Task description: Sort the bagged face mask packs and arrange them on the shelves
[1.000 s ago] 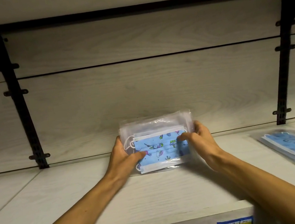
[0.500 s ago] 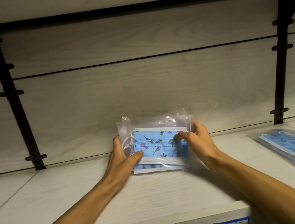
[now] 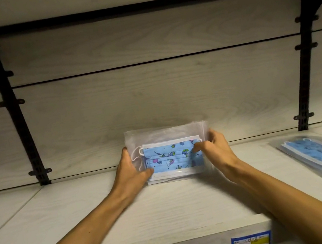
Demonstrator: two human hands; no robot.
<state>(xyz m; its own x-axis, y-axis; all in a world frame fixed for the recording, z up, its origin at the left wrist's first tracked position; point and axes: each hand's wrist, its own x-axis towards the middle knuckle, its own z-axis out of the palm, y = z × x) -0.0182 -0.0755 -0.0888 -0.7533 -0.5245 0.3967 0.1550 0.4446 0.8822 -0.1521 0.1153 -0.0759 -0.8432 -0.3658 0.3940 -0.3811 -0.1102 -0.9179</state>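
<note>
A clear bag of blue patterned face masks stands on its long edge at the back of the pale wooden shelf, leaning toward the wall. My left hand grips its left end, thumb across the lower front. My right hand holds the right end, fingers curled over the front of the bag. The masks show small coloured cartoon prints and white ear loops.
A second stack of bagged blue masks lies flat on the shelf at the right. Black brackets run up the wall on both sides. Another shelf hangs overhead. A blue and yellow price label sits on the front edge.
Both hands have tipped the pack more upright and pushed it slightly back toward the wall. The pack at the right has not moved.
</note>
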